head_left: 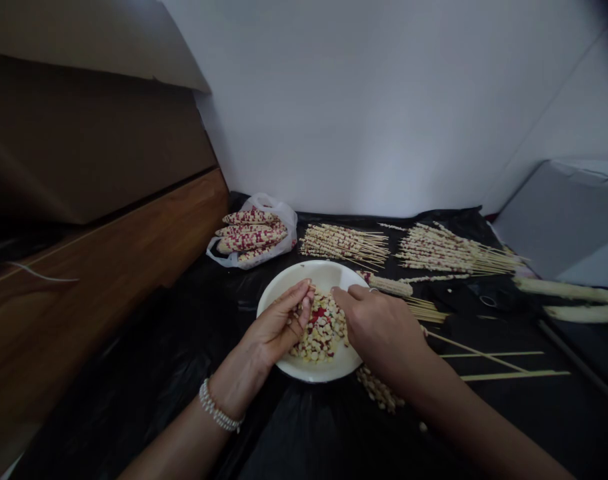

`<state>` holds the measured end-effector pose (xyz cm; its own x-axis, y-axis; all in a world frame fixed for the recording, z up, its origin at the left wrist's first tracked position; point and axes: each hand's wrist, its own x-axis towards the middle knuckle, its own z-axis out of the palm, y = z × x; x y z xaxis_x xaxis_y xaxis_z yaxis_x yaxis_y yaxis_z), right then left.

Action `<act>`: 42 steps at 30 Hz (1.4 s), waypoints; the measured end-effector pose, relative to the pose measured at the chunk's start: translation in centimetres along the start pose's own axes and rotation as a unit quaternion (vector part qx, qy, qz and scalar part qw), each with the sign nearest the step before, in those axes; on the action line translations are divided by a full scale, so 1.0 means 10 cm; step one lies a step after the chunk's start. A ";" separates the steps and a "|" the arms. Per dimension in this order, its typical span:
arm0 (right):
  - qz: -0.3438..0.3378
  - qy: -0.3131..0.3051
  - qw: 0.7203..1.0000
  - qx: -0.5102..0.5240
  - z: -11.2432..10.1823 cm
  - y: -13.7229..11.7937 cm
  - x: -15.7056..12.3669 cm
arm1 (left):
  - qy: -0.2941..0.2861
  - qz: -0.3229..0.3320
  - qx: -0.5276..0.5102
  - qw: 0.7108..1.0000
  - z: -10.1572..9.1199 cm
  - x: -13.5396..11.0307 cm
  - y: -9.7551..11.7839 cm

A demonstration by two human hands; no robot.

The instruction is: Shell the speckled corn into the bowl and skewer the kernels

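Over a white bowl (268,293) of loose corn kernels (317,337), my left hand (279,323) pinches thumb and forefinger together on what looks like a corn kernel (311,287). My right hand (379,327) is closed, knuckles up, over the bowl's right side. A thin bamboo skewer (477,349) runs out from behind it toward the lower right, in line with its grip; the skewer's front end is hidden by the fingers. The two hands are a short gap apart. Something red shows among the kernels.
Behind the bowl lie a plastic bag of speckled corn cobs (254,233) and two piles of kernel-threaded skewers (341,241). A partly stripped cob (391,285), bare sticks (427,310) and pale bare cobs (567,290) lie right. Black plastic sheeting (184,360) covers the surface.
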<state>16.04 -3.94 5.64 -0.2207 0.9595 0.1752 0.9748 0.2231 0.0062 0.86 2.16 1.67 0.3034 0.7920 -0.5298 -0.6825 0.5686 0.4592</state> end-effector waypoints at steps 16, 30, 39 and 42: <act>-0.041 0.071 0.997 -0.010 0.17 -0.06 0.00 | -0.004 0.007 0.079 0.997 0.03 -0.03 -0.12; 0.015 0.066 0.998 -0.010 0.09 0.09 -0.01 | -0.061 -0.032 0.086 0.994 -0.01 -0.06 -0.01; 0.000 0.089 0.996 0.000 0.14 0.08 -0.01 | -0.039 -0.009 0.105 0.994 -0.02 -0.04 -0.03; 0.001 0.085 0.996 -0.008 0.13 0.08 -0.01 | -0.043 0.003 0.095 0.995 -0.03 -0.03 -0.03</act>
<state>16.81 -3.58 4.33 -0.2116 0.9168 0.3387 0.9759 0.2172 0.0218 0.77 1.67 1.53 0.3610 0.8063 -0.4686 -0.5484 0.5899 0.5926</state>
